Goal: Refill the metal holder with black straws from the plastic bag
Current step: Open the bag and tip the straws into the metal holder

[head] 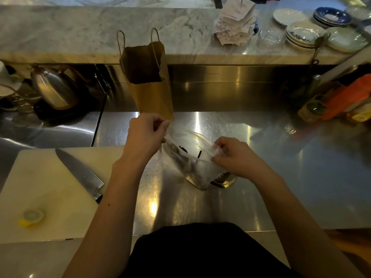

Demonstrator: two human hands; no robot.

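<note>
Currently | step (est.): plastic bag point(186, 163) mouth spread, ctr frame | L hand point(144, 133) & R hand point(234, 155): each pinched on one mouth edge | black straws point(200, 154): inside bag | metal holder point(223, 179): lower ctr, touching bag, partly hidden | next: one hand freed, straws gripped & stood in holder.
</note>
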